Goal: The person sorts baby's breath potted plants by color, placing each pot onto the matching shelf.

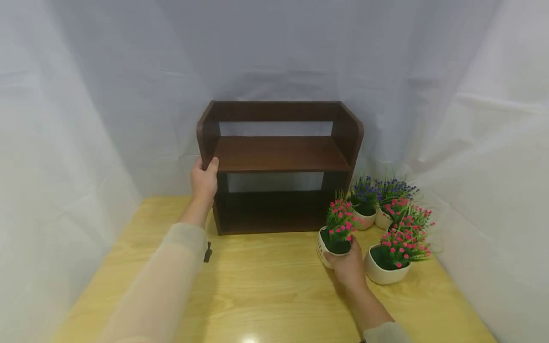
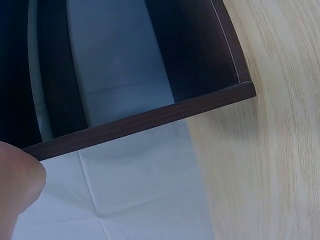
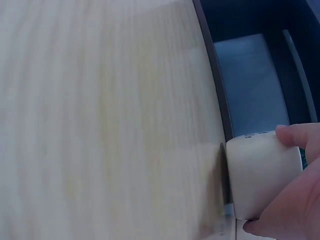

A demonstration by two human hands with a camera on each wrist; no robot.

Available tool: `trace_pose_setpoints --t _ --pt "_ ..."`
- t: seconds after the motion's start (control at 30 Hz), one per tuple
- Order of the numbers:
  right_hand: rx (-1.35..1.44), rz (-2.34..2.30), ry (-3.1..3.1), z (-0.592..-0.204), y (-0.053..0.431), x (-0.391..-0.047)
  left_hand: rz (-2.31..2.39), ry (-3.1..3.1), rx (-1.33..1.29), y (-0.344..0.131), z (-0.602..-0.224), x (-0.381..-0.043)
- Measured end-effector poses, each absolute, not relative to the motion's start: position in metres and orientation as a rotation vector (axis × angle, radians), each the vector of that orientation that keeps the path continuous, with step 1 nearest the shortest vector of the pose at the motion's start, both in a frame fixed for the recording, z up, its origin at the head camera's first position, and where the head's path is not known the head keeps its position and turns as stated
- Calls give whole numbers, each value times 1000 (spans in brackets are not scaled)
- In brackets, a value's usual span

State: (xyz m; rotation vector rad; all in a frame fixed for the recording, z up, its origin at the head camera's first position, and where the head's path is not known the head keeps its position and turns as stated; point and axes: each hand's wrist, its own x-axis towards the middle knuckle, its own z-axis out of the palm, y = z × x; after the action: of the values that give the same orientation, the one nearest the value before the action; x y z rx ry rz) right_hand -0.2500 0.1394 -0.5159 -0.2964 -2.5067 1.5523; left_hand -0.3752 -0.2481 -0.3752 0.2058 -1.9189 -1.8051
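My left hand (image 1: 204,182) grips the left side panel of a dark brown two-tier wooden shelf (image 1: 279,155), thumb on the inner face at the middle board. In the left wrist view, part of that hand (image 2: 19,180) shows at the panel's edge (image 2: 140,120). With my right hand (image 1: 349,267) I hold a white potted plant (image 1: 339,233) with pink flowers, in front of the shelf's lower right corner. The right wrist view shows the fingers (image 3: 295,136) around the white pot (image 3: 262,172), tilted, with dark lettering on its side.
To the right stand more potted plants: a pink-flowered one (image 1: 388,267) in front, another pink one behind it, and two purple-flowered ones (image 1: 364,209) at the back. The light wooden table (image 1: 257,286) carries everything. White sheeting (image 1: 274,47) hangs behind and on both sides.
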Motion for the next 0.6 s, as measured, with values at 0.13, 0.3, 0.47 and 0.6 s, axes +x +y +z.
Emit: trace_pose_setpoints --t 0.13,0.3,0.47,0.6 --pt "-181 1655 -2434 -515 128 -254 -1790 -1916 214 -246 -375 -377" --pt "-113 1750 -2355 -513 107 -259 -1767 -1930 201 -247 -375 -377" --pt "-64 1750 -2352 -514 89 -266 -1770 -1932 196 -248 -375 -377" --pt "-12 1675 -2372 -516 79 -272 -1780 -1925 195 -247 -376 -376"
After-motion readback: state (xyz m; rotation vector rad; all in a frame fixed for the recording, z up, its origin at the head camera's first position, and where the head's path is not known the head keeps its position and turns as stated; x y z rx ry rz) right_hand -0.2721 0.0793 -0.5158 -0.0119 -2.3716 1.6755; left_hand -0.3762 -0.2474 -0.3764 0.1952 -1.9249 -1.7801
